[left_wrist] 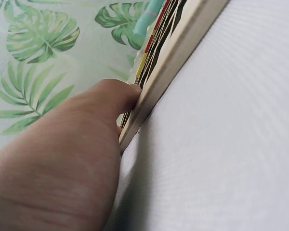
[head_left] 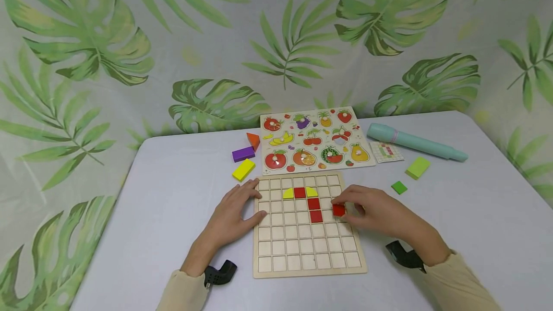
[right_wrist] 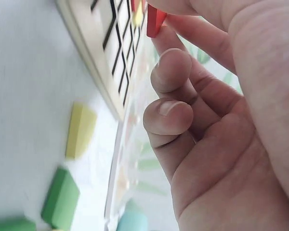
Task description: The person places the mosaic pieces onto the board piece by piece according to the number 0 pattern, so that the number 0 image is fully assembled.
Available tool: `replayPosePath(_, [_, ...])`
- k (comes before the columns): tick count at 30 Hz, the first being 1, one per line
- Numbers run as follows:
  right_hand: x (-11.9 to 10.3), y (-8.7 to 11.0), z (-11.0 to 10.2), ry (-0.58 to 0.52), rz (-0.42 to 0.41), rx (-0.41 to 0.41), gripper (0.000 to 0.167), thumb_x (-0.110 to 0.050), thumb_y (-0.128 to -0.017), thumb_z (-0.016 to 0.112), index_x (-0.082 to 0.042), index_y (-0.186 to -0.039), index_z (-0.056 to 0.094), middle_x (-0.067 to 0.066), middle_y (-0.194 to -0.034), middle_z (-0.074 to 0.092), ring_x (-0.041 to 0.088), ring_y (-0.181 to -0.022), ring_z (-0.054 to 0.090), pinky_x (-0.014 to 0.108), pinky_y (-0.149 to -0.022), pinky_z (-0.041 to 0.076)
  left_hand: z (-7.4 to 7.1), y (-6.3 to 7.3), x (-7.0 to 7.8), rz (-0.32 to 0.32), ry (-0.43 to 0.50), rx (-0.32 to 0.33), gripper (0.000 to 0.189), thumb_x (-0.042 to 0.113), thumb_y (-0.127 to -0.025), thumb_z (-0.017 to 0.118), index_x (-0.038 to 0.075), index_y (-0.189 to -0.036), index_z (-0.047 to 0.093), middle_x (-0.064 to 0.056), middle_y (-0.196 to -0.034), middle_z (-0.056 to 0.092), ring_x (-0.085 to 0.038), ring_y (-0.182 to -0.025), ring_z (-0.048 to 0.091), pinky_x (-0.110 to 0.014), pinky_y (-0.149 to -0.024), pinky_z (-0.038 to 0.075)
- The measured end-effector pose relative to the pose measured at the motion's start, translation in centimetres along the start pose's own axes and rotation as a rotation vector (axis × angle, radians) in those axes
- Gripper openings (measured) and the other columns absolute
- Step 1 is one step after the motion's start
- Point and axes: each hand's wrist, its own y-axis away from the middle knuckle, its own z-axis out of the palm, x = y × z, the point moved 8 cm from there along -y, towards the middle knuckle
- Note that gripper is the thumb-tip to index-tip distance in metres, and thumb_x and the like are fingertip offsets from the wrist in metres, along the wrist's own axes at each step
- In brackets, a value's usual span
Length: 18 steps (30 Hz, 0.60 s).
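Your left hand [head_left: 235,212] is at the board [head_left: 309,274], thumb apart from the fingers, their tips resting on its left edge. Just past the board's far left corner lie a yellow block [head_left: 244,170], a purple block [head_left: 243,154] beyond it, and an orange triangle [head_left: 254,141] beside the purple one. On the board itself, in the second row from its far edge, you have two yellow tiles [head_left: 288,194] with a red tile [head_left: 299,192] between them; two more red tiles follow in a line toward you from the right-hand yellow one. The fruit puzzle [head_left: 323,144] lies just behind the board's far edge. Your right hand [head_left: 380,210] comes in from the board's right side and pinches a red square [head_left: 339,210] between thumb and fingertip, so that piece is at your right fingertips and across the board from your left hand. It shows over the board's right side; I cannot tell whether it touches the grid. Beyond the board's far right corner are a small card [head_left: 386,152] and, past it, a teal tube [head_left: 416,143]. To the board's right lie a green square [head_left: 399,187] and a lime block [head_left: 417,168].
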Motion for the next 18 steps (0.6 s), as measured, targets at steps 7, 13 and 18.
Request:
replayPosePath(7, [-1.5,-0.4,1.6,-0.003,-0.047,-0.029,0.03,-0.019,-0.091,0.079,-0.024,-0.12,0.074,-0.013,-0.112,0.066,0.0,-0.07,0.048,0.018,-0.062,0.045,0.1,0.0,-0.1,0.006,-0.006,0.005,0.035,0.04,-0.095,0.072,0.019,-0.122,0.063,0.002,-0.164,0.041,-0.019,-0.153,0.035,-0.045,-0.129,0.023])
replayPosePath(13, [-2.6,-0.6,2.7,0.028,-0.07,-0.054,0.031,-0.023,-0.092,0.079,-0.026,-0.122,0.074,-0.014,-0.114,0.067,0.003,-0.084,0.056,0.022,-0.072,0.053,0.1,0.0,-0.1,0.014,-0.001,0.011,0.035,0.04,-0.095,0.072,0.019,-0.122,0.062,0.002,-0.164,0.041,-0.019,-0.153,0.036,-0.045,-0.129,0.023])
replayPosePath(18, [-3.2,-0.8,3.6,0.053,-0.074,-0.08,0.029,-0.024,-0.093,0.078,-0.028,-0.121,0.073,-0.015,-0.118,0.067,0.004,-0.094,0.059,0.025,-0.081,0.056,0.0,0.0,-0.1,0.022,0.002,0.014,0.035,0.04,-0.095,0.072,0.019,-0.122,0.062,0.002,-0.164,0.041,-0.019,-0.153,0.036,-0.044,-0.129,0.023])
